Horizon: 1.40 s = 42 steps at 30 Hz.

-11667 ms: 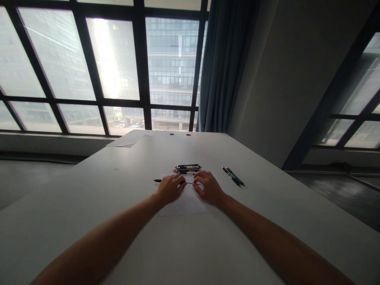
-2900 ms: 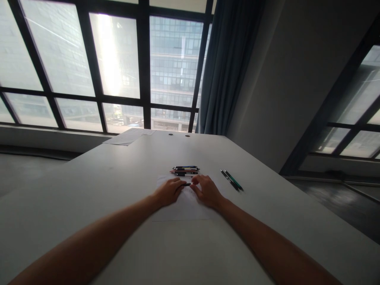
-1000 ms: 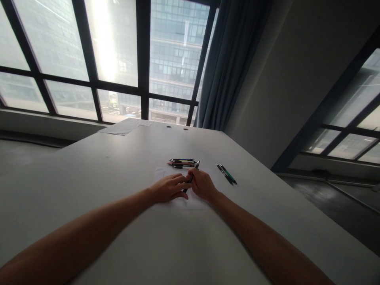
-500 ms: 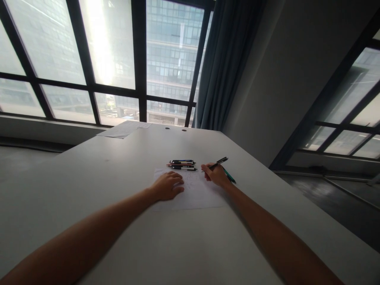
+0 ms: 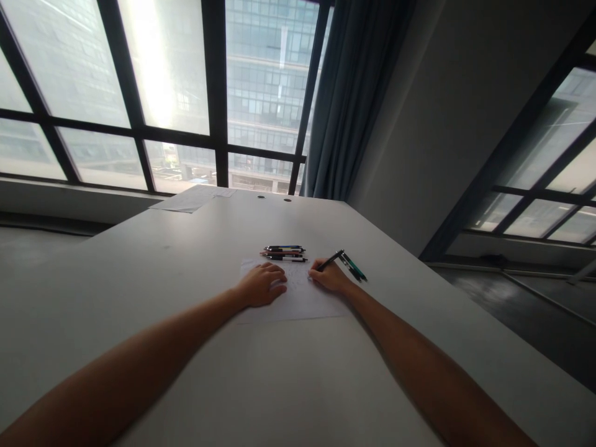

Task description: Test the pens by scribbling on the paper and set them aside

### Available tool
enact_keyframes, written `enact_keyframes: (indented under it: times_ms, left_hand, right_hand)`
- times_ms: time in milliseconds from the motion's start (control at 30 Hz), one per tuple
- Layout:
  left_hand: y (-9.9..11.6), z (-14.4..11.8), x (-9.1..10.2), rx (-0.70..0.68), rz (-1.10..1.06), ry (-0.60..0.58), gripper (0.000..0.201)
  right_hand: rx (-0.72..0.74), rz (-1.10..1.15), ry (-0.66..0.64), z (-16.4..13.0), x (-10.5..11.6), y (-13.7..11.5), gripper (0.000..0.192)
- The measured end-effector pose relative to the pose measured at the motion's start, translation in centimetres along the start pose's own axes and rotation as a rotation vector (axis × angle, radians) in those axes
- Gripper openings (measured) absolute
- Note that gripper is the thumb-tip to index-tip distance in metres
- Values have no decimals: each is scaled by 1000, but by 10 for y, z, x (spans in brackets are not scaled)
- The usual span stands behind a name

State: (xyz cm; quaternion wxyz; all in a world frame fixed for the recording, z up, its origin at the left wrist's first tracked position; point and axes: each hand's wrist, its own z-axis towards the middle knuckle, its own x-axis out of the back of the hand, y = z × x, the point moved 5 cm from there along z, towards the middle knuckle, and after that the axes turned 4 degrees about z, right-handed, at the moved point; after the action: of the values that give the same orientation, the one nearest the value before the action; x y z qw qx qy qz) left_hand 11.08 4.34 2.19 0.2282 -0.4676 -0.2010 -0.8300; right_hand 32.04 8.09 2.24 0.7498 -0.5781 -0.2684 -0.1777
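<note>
While the R hand (image 5: 328, 275) has a dark pen (image 5: 330, 259) in a narrow writing hold, thumb + fingers closed on it, the L hand (image 5: 262, 285) lies palm-down on the left part of the sheet (image 5: 298, 307), fingers a bit spread, nothing in them. The pen is at the sheet's right side, tilted, back end up & to the right; tip at or v. near the paper, can't tell if touching.

Progress, as far as visible: pen looks whole, prob. usable as is. Faint scribbles (image 5: 297, 273) show on the sheet's upper middle, between the hands, so some marking is prob. done; too small to read. Sheet's near part looks w/o marks, so there's room left; total amt. left can't be told.

The pen row (image 5: 283, 253) lies just beyond the sheet's far edge, approx. parallel to it. The pen pair (image 5: 356, 267), 1 green + 1 dark, lies to the sheet's right, near the R hand. Neither group is held; which of those pens count as done, can't tell.
</note>
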Motion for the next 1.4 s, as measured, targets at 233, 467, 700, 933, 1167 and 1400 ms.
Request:
enact_keyframes:
  times_ms: [233,467,700,933,1167,1400]
  left_hand:
    - [0,-1,0,-6,-9,18,26]
    - [0,0,0,12,-1,-13,25]
    - [2,-1,4,2,-3,24,47]
    - [17,1,12,-175,9,8,52]
    - [21,1,13,-215,29,-19,39]
    - [24,1,12,-293,-7,3,31]
  right_hand:
    - [-5,8,-23,1,1,-2,9]
    - [49,-77,134,0,4,1,13]
    - [332,-345,296,-11,-3,-26,35]
    - [292,-474,254,-16,-16,-38,50]
    - [285,-455,227,-17,-16,-40,51]
    - [287,-212,162,-20,-23,-47,48]
